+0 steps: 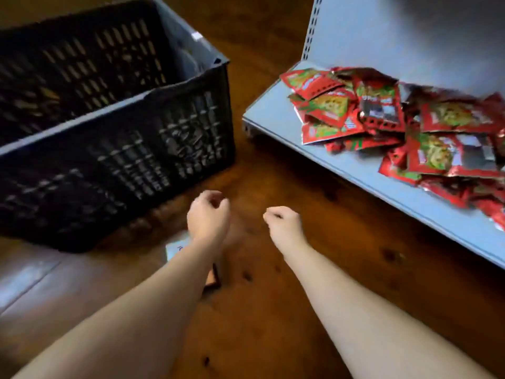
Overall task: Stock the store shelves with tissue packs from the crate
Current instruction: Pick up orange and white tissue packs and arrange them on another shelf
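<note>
Currently, your left hand (209,214) and your right hand (284,225) hover side by side over the brown wooden plank floor (273,310) in the lower middle of the frame, apart from each other, both with fingers curled inward and nothing held in either. Both bare forearms reach up from the bottom edge. The dark slotted plastic crate (114,160) sits on the floor in the upper left, its near corner just above your left hand. Pale, glossy shapes (191,50) show inside its far right corner and through the slats, but the blur keeps you from telling whether they are tissue packs. A small pale wrapped pack (176,248) lies on the floor just below the crate, partly hidden under your left forearm, and a small brown flat object (214,279) lies on the floor just beside that arm, lower down. On the right side of the frame the pale grey metal store shelf (273,113) runs diagonally from the upper middle to the right edge, with a perforated upright post (310,28) at its back corner and a plain grey back panel (396,31) behind it. A loose heap of red foil packets (382,119) with green and yellow print lies on the shelf, spreading to the right edge. Your right hand is well apart from the shelf's front edge.
</note>
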